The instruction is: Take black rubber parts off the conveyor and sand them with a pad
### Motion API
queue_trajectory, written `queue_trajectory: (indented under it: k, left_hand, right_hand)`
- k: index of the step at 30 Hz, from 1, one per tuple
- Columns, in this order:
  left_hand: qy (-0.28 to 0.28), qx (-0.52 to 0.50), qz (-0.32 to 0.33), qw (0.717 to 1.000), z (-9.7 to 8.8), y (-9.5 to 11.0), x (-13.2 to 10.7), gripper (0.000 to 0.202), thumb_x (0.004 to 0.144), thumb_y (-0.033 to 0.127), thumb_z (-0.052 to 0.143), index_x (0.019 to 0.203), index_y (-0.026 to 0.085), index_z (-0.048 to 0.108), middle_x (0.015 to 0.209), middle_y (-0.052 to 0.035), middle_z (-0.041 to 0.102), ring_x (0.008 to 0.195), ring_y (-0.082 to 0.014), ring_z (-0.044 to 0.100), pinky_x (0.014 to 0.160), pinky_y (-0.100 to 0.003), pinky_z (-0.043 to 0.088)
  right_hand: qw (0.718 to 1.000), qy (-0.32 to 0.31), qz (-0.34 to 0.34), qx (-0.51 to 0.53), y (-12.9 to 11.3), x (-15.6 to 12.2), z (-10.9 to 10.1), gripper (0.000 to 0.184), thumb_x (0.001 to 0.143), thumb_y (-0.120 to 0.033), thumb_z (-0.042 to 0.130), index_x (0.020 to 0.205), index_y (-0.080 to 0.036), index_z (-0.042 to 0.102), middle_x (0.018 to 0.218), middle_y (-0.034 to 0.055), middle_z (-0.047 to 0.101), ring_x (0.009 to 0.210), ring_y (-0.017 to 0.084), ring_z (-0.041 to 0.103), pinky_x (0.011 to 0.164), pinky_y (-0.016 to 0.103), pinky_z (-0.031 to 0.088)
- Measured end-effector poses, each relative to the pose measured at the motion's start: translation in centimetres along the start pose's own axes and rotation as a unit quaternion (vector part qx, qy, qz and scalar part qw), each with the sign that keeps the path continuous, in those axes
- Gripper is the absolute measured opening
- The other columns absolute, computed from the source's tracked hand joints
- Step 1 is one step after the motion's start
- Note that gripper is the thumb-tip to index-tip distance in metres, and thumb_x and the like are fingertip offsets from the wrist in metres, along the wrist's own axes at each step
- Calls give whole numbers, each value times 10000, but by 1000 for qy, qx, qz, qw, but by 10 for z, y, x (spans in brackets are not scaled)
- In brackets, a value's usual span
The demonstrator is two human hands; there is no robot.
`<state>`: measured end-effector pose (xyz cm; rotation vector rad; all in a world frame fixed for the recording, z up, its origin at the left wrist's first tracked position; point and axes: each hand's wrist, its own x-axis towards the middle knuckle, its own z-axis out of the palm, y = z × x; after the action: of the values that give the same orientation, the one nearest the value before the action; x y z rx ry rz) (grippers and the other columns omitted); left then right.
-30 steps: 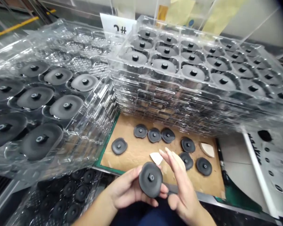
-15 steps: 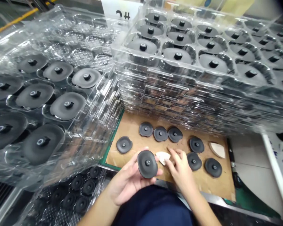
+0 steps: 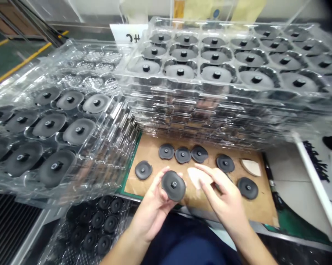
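Note:
My left hand [image 3: 155, 206] grips a black round rubber disc [image 3: 173, 185] with a centre stud, held face up above the near edge of a brown cardboard sheet [image 3: 254, 209]. My right hand [image 3: 223, 197] is just right of it, fingers stretched forward and pinching a white wedge-shaped piece [image 3: 198, 176]. Several more black discs [image 3: 182, 154] lie loose on the cardboard. A second white wedge [image 3: 251, 167] lies at the cardboard's right side.
A tall stack of clear plastic trays [image 3: 210, 106] filled with black discs stands behind the cardboard. Another tilted stack of trays [image 3: 58, 140] is at the left. A lower tray of small black discs [image 3: 96, 221] sits at bottom left. A white panel [image 3: 320, 176] is at the right.
My right hand went from open beside the disc down to the cardboard and picked up the white wedge. The left hand kept the disc, shifting slightly forward.

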<state>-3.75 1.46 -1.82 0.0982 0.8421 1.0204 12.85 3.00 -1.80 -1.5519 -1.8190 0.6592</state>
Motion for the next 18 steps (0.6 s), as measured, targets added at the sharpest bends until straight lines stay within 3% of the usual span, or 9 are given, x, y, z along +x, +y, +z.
queue_trajectory:
  k: [3,5,7,12,16,18]
  left_hand:
    - [-12,42,-21,999,15,-5,-1,693,454,326,893,1095,221,651,1082,-73,700,1025,-242,638,797,-246,509]
    - [-16,51,-27,998,23,-9,-2,657,422,273,906,1038,227,684,1053,-57,711,983,-244,651,812,-265,511]
    - [-13,52,-26,998,29,-14,-4,655,410,248,908,1029,250,693,1044,-37,716,942,-230,662,818,-272,512]
    - [-53,78,-25,995,39,-23,-7,676,433,358,890,1062,210,691,1057,-85,711,1005,-258,640,931,-328,471]
    - [-81,59,-25,995,37,-23,-8,668,400,345,898,1034,263,705,1058,-34,713,938,-201,659,877,-277,490]
    - [-84,53,-35,994,37,-25,-8,687,376,367,898,1029,270,707,1059,-23,714,943,-184,653,869,-252,483]
  right_hand:
    - [994,27,-97,51,-34,-4,-23,250,914,-188,465,1129,-208,592,994,55,699,868,171,640,772,293,502]
    - [988,-30,-131,74,-46,-7,-33,234,900,-145,467,1090,-198,593,948,36,710,829,152,645,755,266,500]
    - [986,-81,-128,69,-48,-7,-38,210,897,-137,472,1047,-199,605,897,18,711,763,143,635,704,252,491]
    - [986,25,-155,57,-42,-8,-47,245,897,-110,433,1087,-116,588,878,84,693,769,184,605,729,326,465]
    - [983,-68,-135,108,-35,-29,-65,245,864,-75,469,1048,-162,604,791,18,674,683,121,594,661,238,466]
    - [993,-51,-93,59,-33,-34,-74,237,862,-69,483,1036,-163,613,818,19,681,699,116,598,659,236,447]
